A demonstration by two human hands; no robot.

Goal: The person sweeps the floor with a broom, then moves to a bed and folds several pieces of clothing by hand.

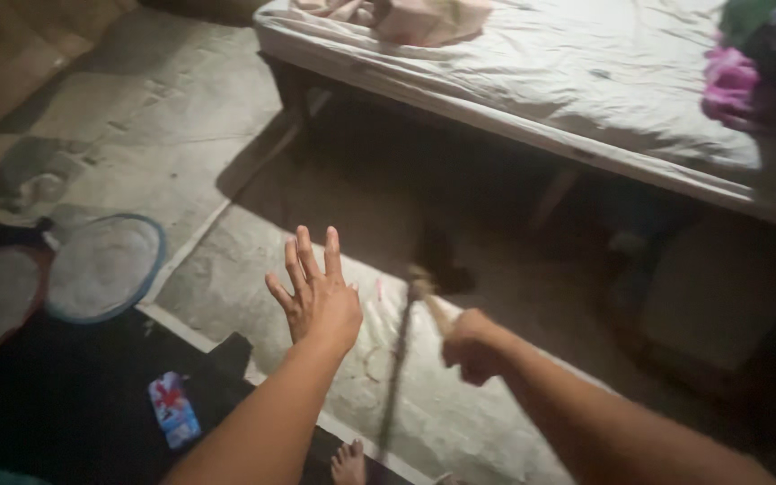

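A bare foot (348,462) shows at six o'clock on the concrete floor (226,278). Right hand (471,346), fingers clenched on a blurred wooden stick (430,301), sits at centre. Left hand (318,292), at its nine o'clock, is released, fingers spread, holding nothing. Round fan guards (105,267) lie at nine o'clock. A bed (541,81) stands at twelve o'clock.

Bare concrete floor (127,108), stained, dimly lit. Low bed (586,81) with a pale rumpled sheet along the far side; deep shadow beneath. Round blue-rimmed cover (105,268), possibly a fan guard, lies left.
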